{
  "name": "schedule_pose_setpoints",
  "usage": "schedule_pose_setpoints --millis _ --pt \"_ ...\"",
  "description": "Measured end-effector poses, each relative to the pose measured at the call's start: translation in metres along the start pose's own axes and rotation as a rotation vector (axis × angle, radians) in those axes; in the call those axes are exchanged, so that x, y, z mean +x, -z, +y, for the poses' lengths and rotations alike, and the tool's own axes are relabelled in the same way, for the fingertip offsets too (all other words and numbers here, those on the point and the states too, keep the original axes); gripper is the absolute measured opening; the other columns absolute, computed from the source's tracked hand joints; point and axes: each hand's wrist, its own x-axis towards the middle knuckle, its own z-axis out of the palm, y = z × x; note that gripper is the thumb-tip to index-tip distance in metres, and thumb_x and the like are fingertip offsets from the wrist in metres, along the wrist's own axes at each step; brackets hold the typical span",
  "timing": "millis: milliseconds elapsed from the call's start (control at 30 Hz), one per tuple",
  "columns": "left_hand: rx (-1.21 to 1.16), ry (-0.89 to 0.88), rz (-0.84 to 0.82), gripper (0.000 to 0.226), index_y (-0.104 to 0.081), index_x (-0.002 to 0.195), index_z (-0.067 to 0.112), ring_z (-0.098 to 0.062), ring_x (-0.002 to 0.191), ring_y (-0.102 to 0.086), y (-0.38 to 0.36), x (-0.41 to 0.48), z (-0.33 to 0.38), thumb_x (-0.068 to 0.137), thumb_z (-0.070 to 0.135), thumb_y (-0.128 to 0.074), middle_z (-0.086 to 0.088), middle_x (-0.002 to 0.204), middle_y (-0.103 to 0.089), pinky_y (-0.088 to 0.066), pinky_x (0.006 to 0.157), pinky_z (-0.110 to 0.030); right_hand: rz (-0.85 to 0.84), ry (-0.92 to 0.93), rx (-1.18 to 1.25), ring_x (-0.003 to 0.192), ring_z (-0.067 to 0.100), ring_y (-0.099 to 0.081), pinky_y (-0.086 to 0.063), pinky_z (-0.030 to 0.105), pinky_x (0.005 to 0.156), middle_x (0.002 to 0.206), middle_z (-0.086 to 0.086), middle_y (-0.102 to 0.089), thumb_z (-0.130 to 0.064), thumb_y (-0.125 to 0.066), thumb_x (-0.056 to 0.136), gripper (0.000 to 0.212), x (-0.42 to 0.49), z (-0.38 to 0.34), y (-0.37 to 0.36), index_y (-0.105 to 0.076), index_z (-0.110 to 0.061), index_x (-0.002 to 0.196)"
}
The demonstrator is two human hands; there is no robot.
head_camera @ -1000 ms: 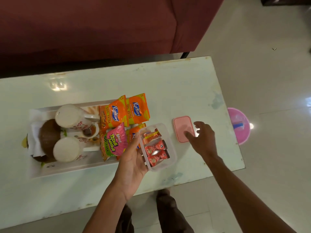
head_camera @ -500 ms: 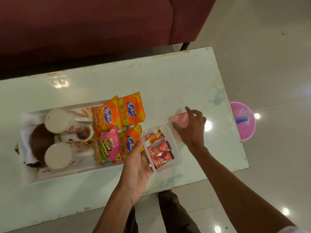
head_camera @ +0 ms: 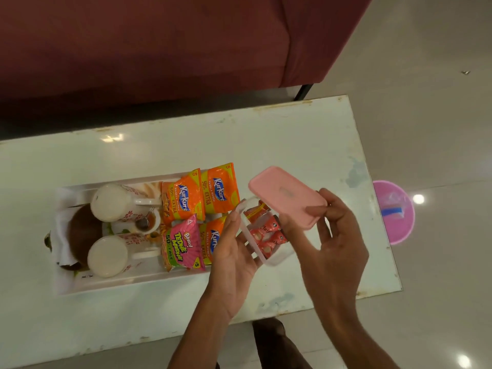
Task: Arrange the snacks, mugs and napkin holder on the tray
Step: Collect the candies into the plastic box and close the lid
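Box: left hand point(head_camera: 234, 258) is cradling clear plastic box point(head_camera: 266, 235) of red sachets, fingers wrapping it.
Lid: right hand point(head_camera: 336, 237) fingers are pinching smooth pink rounded-rectangle lid point(head_camera: 286, 197), tilted above box.
Tray: white tray point(head_camera: 111, 284) is carrying glossy packets, left.

Glossy foil snack packets point(head_camera: 197, 200), matt pink plastic lid point(head_camera: 286, 197), clear plastic box point(head_camera: 269, 258), polished tabletop point(head_camera: 173, 150).

Pink lid point(head_camera: 286, 197); orange snack packets point(head_camera: 202, 194)

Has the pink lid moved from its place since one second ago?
Yes. The pink lid lay flat on the table to the right of the clear box; now the right hand holds it raised and tilted above that box.
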Motion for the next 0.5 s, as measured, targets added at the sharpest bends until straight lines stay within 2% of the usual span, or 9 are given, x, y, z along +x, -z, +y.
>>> schedule_pose_setpoints --millis 33,100,200,300,400,500 --pt "-0.012 -0.008 -0.003 0.052 -0.055 0.139 0.029 -0.027 0.11 -0.07 0.0 0.0 0.001 0.089 0.044 -0.06 -0.011 0.123 -0.071 -0.058 0.089 -0.048 0.005 0.028 -0.041 0.127 0.014 -0.055 -0.053 0.035 0.097 0.127 -0.009 -0.061 -0.044 -0.084 0.068 0.041 -0.007 0.001 -0.002 -0.062 -0.022 0.094" --pt "-0.032 -0.016 -0.002 0.049 -0.057 0.138 0.028 -0.018 0.093 -0.074 0.0 0.001 0.003 0.091 0.043 -0.06 -0.006 0.106 -0.074 -0.059 0.073 -0.037 0.009 0.076 -0.128 0.127 0.014 -0.054 -0.051 0.032 0.096 0.127 -0.01 -0.059 -0.048 -0.083 0.067 0.041 -0.018 0.005 -0.006 -0.061 -0.025 0.093" --pt "-0.044 -0.022 0.001 0.048 -0.058 0.137 0.022 -0.018 0.094 -0.074 0.0 -0.002 0.005 0.094 0.042 -0.058 -0.008 0.108 -0.074 -0.058 0.074 -0.036 0.003 0.101 -0.25 0.125 0.007 -0.052 -0.047 0.017 0.094 0.128 -0.011 -0.057 -0.052 -0.079 0.066 0.042 -0.027 0.009 -0.012 -0.06 -0.026 0.093" --pt "-0.071 -0.022 0.005 0.047 -0.062 0.133 0.021 -0.02 0.097 -0.073 0.0 -0.005 0.008 0.091 0.043 -0.061 -0.011 0.113 -0.073 -0.059 0.072 -0.035 -0.013 0.094 -0.257 0.124 0.003 -0.05 -0.04 0.006 0.092 0.128 -0.011 -0.055 -0.052 -0.078 0.065 0.043 -0.034 0.012 -0.016 -0.059 -0.027 0.096" --pt "-0.059 -0.043 0.024 0.045 -0.068 0.125 0.021 -0.017 0.092 -0.072 -0.001 -0.007 0.012 0.089 0.046 -0.059 -0.008 0.108 -0.074 -0.059 0.068 -0.032 -0.036 0.099 -0.265 0.124 0.004 -0.05 -0.037 0.003 0.092 0.127 -0.012 -0.054 -0.045 -0.085 0.065 0.051 -0.041 0.016 -0.02 -0.057 -0.028 0.104" --pt "0.006 -0.06 0.064 0.058 -0.064 0.129 0.021 -0.02 0.101 -0.066 -0.005 -0.009 0.017 0.082 0.056 -0.066 -0.01 0.114 -0.07 -0.055 0.075 -0.034 -0.066 0.09 -0.241 0.125 0.008 -0.05 -0.041 0.009 0.094 0.127 -0.015 -0.052 -0.04 -0.088 0.064 0.06 -0.045 0.018 -0.02 -0.054 -0.031 0.113"
